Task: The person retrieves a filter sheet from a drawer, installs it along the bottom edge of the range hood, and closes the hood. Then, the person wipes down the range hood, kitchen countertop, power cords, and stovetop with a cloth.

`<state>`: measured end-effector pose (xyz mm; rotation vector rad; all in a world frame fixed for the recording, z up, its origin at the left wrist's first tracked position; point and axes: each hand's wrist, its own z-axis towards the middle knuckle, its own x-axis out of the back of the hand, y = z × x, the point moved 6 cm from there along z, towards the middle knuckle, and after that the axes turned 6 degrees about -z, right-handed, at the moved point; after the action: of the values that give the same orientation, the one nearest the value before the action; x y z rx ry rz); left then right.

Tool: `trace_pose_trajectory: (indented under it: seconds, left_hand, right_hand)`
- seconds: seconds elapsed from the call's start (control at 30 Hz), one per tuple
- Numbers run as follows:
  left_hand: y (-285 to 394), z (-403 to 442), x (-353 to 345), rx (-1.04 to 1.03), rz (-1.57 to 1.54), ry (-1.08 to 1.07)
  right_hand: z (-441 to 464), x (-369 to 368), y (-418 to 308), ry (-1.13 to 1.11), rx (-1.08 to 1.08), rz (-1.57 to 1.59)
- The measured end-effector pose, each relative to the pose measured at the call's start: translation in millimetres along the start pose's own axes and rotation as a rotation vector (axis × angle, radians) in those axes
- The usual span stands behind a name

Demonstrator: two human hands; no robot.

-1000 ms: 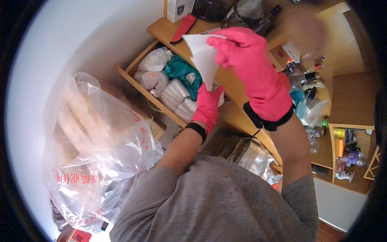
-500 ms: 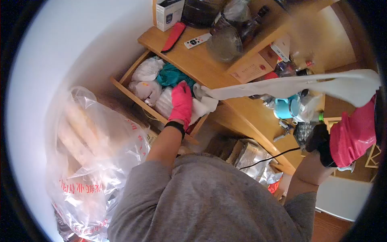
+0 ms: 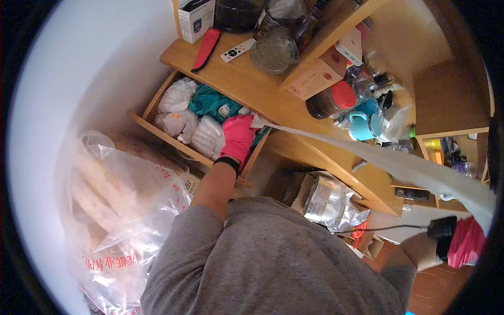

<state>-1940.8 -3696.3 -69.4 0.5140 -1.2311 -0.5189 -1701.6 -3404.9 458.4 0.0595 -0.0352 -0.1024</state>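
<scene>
My left hand (image 3: pixel 239 137), in a pink glove, is closed at the right end of an open wooden drawer (image 3: pixel 170 134), its fingers around one end of a long white strip (image 3: pixel 362 149) of cloth or paper. The strip stretches across the view to my right hand (image 3: pixel 466 242), also pink-gloved, at the far right edge. That hand's fingers are cut off by the frame, but the strip hangs raised from it. Beside my left hand in the drawer lie a teal bag (image 3: pixel 212 102), white plastic bundles (image 3: pixel 177 95) and a white wrapped pack (image 3: pixel 208 137).
On the wooden counter (image 3: pixel 236 81) are a red sheath (image 3: pixel 206 50), a remote (image 3: pixel 238 50), a red-lidded jar (image 3: pixel 331 100) and a blue mug (image 3: pixel 364 126). A big clear plastic bag (image 3: pixel 123 210) stands at left. A box of foil packages (image 3: pixel 331 199) sits under the counter.
My right hand has moved down at the right edge, and the strip now slants downward, stretched straighter. My left hand has drawn the loose end into its grip. The view has shifted slightly.
</scene>
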Motion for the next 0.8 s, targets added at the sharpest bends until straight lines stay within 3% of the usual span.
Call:
trace_pose_trajectory:
  seconds: [0.03, 0.1, 0.2, 0.3, 0.33, 0.4, 0.43, 0.5, 0.53, 0.57, 0.6, 0.67, 0.7, 0.73, 0.77, 0.8]
  left_hand:
    - [-2.5, 4.8, -1.9, -0.012, 0.057, -0.013]
    - [7.3, 17.5, 9.3, 0.026, 0.111, -0.083]
    - [0.2, 37.2, 2.5, 0.087, 0.215, -0.180]
    - [-28.9, 53.8, -32.9, 0.362, 0.395, -0.355]
    - [-29.6, 53.7, -45.1, 0.343, 0.396, -0.366]
    - [-21.5, 50.3, -55.6, 0.112, 0.319, -0.015]
    - [-50.3, 44.8, -98.6, 0.009, 0.152, 0.173]
    - [-12.6, 49.2, -67.7, -0.036, 0.286, 0.065]
    - [4.3, 46.3, -56.9, -0.060, 0.421, -0.022]
    - [2.0, 45.2, -54.9, -0.083, 0.432, -0.034]
    - [-4.3, 47.8, -57.6, -0.214, 0.326, -0.163]
    - [3.5, 38.4, -43.1, -0.349, 0.238, -0.296]
    - [9.0, 28.8, -13.8, -0.185, 0.216, -0.279]
    - [13.5, 17.2, 14.8, -0.016, 0.192, -0.255]
    - [25.8, 0.9, 39.2, -0.008, 0.208, -0.244]
    - [36.6, -16.2, 70.3, 0.022, 0.268, -0.103]
  right_hand:
    - [22.2, 17.0, 42.5, -0.097, -0.158, 0.330]
    - [41.0, 55.9, 87.2, -0.132, -0.292, 0.509]
    - [68.9, 112.1, 132.2, -0.141, -0.374, 0.557]
    - [97.1, 166.6, 162.3, -0.141, -0.427, 0.549]
    - [106.7, 183.2, 172.8, -0.138, -0.441, 0.547]
    - [125.8, 213.1, 193.8, -0.138, -0.469, 0.560]
    - [132.1, 228.0, 203.6, -0.137, -0.487, 0.579]
    - [141.4, 255.9, 228.6, -0.157, -0.523, 0.626]
    - [145.3, 266.8, 244.5, -0.222, -0.463, 0.561]
    - [146.5, 277.8, 243.1, -0.182, -0.094, -0.198]
    - [158.9, 290.7, 237.2, -0.295, 0.155, -0.703]
    - [141.6, 265.2, 210.1, -0.306, -0.294, 0.431]
    - [137.3, 272.5, 213.2, -0.011, -0.403, 0.429]
    - [133.4, 277.5, 218.6, -0.002, -0.414, 0.440]
    - [131.9, 276.4, 224.0, -0.111, -0.372, 0.505]
    - [128.9, 272.4, 226.5, -0.222, -0.329, 0.571]
